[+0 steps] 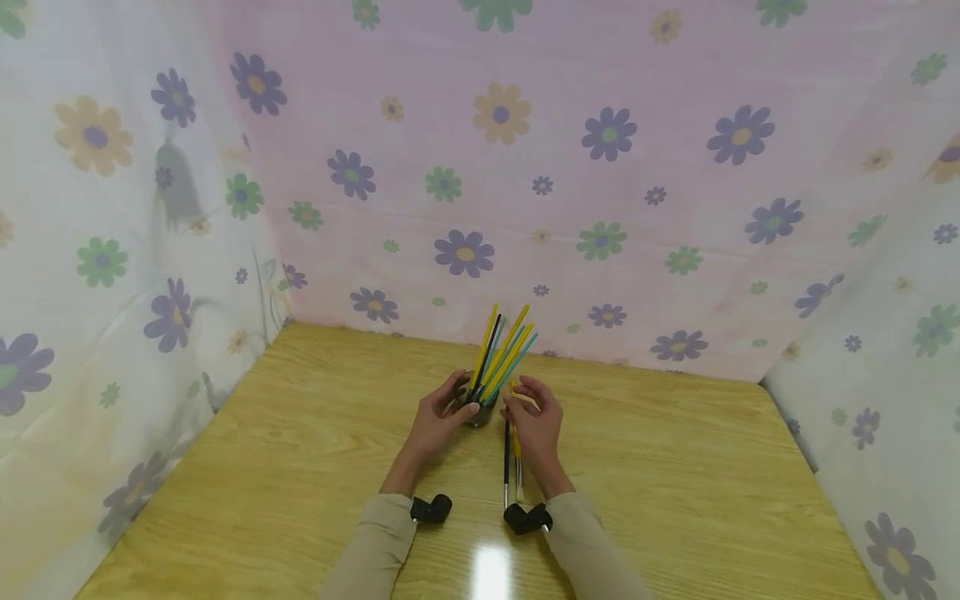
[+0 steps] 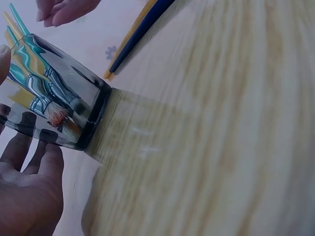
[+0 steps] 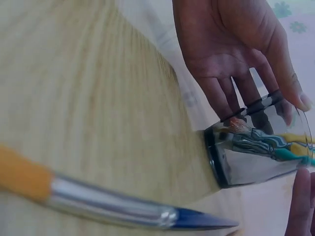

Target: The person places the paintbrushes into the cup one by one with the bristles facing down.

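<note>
A clear drinking glass holds several paintbrushes with yellow, teal and dark handles, bristles down as the left wrist view shows. My left hand grips the glass from the left, with the thumb near its rim and the fingers round its far side. On the other side, my right hand hovers beside the glass rim with loosely bent fingers, nothing visible in its grasp. Below it, a dark blue paintbrush and a yellow paintbrush lie side by side on the table. Close up, the blue brush's ferrule looks silver.
The wood-grain table is walled at the back and both sides by flower-printed cloth. Each wrist carries a small black camera, the left one and the right one both above the tabletop.
</note>
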### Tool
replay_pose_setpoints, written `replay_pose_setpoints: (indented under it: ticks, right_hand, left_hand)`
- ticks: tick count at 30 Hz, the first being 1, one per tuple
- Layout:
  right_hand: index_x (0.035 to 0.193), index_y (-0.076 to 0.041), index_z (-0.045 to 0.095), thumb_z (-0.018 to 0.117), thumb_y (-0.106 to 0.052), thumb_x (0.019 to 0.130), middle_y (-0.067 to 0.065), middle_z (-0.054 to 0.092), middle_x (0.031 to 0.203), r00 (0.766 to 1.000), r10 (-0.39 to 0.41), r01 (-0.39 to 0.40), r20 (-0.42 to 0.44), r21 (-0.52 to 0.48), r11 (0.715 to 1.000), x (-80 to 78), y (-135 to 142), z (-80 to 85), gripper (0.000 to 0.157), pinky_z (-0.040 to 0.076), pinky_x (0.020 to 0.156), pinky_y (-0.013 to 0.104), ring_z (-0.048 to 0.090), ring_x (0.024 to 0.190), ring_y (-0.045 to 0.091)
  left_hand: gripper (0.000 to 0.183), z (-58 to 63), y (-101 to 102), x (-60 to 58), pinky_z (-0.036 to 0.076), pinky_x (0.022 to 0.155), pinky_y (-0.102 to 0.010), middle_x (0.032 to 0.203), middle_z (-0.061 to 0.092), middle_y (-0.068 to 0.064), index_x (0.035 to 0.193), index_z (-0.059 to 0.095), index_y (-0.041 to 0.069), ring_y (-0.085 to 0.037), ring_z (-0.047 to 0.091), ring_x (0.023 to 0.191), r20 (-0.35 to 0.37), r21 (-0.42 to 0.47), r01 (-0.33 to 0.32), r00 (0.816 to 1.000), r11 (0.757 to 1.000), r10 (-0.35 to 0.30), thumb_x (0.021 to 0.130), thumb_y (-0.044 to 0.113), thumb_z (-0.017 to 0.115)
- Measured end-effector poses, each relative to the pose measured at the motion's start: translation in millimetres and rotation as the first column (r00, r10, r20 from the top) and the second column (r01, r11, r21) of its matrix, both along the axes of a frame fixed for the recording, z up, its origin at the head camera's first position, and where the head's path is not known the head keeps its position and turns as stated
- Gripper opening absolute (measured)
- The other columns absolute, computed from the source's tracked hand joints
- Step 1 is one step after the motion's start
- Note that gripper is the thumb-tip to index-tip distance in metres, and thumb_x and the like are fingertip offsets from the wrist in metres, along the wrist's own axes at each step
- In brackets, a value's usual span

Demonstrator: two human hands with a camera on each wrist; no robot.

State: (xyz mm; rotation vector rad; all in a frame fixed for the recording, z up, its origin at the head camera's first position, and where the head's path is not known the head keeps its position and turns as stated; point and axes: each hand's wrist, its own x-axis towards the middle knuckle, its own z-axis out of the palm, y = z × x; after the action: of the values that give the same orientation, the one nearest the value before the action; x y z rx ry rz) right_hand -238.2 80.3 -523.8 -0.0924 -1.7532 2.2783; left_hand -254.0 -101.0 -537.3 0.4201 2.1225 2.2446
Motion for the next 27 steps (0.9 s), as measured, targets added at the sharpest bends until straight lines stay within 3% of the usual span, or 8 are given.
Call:
replay_pose_setpoints:
  ticks: [4,9,15,19,24,27]
  right_hand:
    - [0.130,0.012,0.056,0.067,0.006,0.094,0.026,0.060,0.112,0.998,0.001,0.001,0.062,-0.030,1.000,7.2,7.2,-4.4,0.039,0.065,0.071,0.031,0.072,0.089,0.026]
    - [0.130,0.013,0.056,0.068,0.005,0.092,0.012,0.062,0.101,0.983,0.042,-0.038,0.176,-0.026,0.999,15.7,19.4,-8.0,0.040,0.064,0.067,0.029,0.070,0.082,0.017]
    - [0.130,0.012,0.057,0.071,0.005,0.090,0.011,0.066,0.098,0.932,0.106,-0.139,0.345,0.070,0.988,21.5,36.8,-6.9,0.043,0.062,0.063,0.025,0.070,0.074,0.013]
    - [0.130,0.012,0.057,0.073,0.004,0.090,0.012,0.067,0.101,0.898,0.138,-0.210,0.418,0.132,0.969,22.4,44.5,-1.8,0.045,0.063,0.067,0.027,0.070,0.077,0.013]
    - [0.124,0.012,0.061,0.075,0.007,0.085,0.016,0.066,0.100,0.898,0.083,-0.201,0.433,0.235,0.951,21.2,43.6,-0.4,0.042,0.064,0.065,0.029,0.069,0.075,0.015]
    - [0.119,0.011,0.064,0.080,0.004,0.081,0.017,0.067,0.098,0.911,0.022,-0.189,0.413,0.368,0.911,19.4,39.1,0.6,0.042,0.063,0.065,0.030,0.068,0.077,0.018]
  left_hand:
    - [0.067,-0.2,1.3,1.3,0.031,0.121,-0.052,0.155,0.046,-0.019,0.156,0.037,-0.001,-0.039,0.040,0.146,-0.014,-0.021,0.007,1.000,1.000,-0.008,0.097,0.004,0.068]
    - [0.067,1.2,1.2,2.3,0.032,0.120,-0.053,0.155,0.046,-0.021,0.156,0.036,-0.002,-0.040,0.041,0.145,-0.027,-0.047,0.005,1.000,0.999,-0.007,0.098,0.006,0.068]
    - [0.066,2.7,-0.2,1.8,0.032,0.121,-0.051,0.155,0.045,-0.020,0.156,0.036,-0.001,-0.040,0.040,0.145,-0.007,-0.030,0.007,1.000,1.000,-0.008,0.098,0.001,0.066]
    - [0.067,0.9,-1.0,1.1,0.032,0.122,-0.051,0.156,0.044,-0.019,0.157,0.035,-0.001,-0.039,0.039,0.146,-0.002,-0.015,0.019,1.000,1.000,-0.019,0.098,0.001,0.066]
    - [0.069,-0.9,-0.5,0.9,0.032,0.122,-0.047,0.157,0.045,-0.014,0.158,0.033,0.001,-0.035,0.039,0.147,0.014,-0.013,0.021,1.000,1.000,-0.021,0.098,0.003,0.067]
    - [0.069,-1.2,0.3,0.5,0.032,0.122,-0.047,0.157,0.045,-0.014,0.158,0.034,0.001,-0.034,0.039,0.147,0.006,-0.020,0.015,1.000,1.000,-0.015,0.098,0.004,0.067]
